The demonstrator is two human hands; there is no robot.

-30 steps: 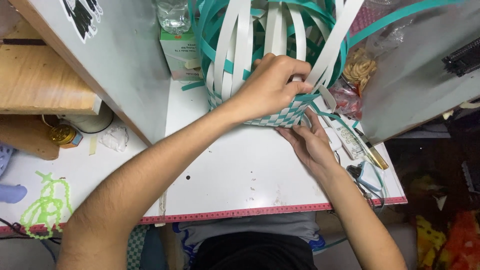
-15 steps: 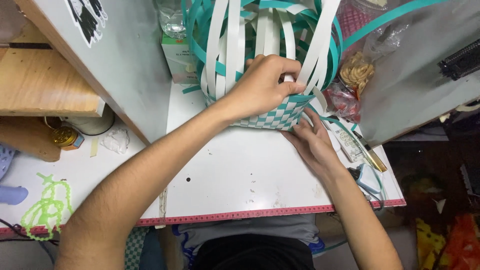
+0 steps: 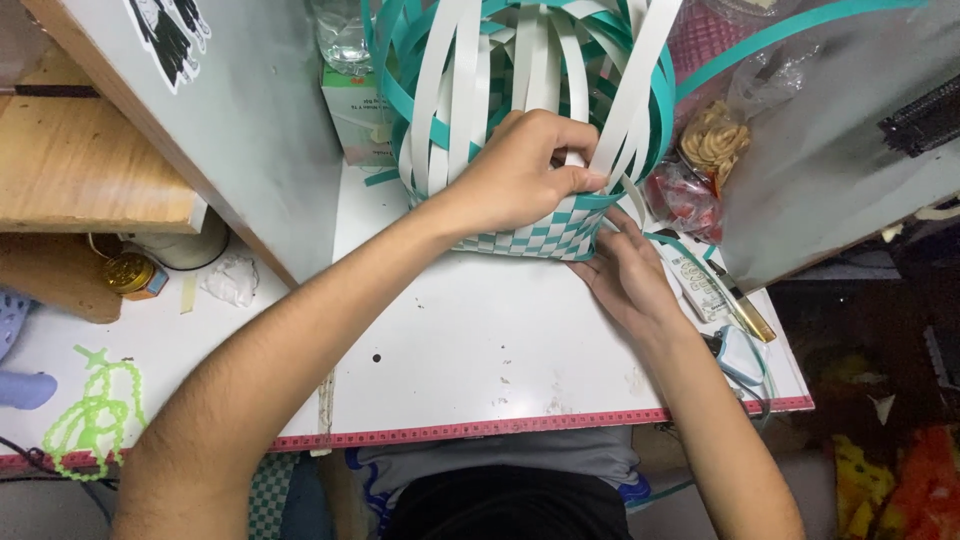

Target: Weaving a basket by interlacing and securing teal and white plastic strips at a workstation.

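Green-white carton (image 3: 352, 120) behind woven basket (image 3: 520, 235)

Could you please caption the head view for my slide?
Left hand pinches a white strip of a half-woven basket; right hand steadies its corner.

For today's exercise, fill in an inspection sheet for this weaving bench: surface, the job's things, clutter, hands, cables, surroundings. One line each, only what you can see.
Surface: white table with a red ruled strip along the near edge, a few small marks.
Job's things: half-woven basket of teal and white strips, checkered base on the table, loose strips standing up.
Clutter: snack bags, a remote-like device, a small box, a gold-lidded jar, a green bead string.
Hands: left hand grips the strips at the basket's wall; right hand presses the basket's lower right corner.
Cables: a thin cord at the right edge.
Surroundings: wooden shelf at left, grey panels on both sides.
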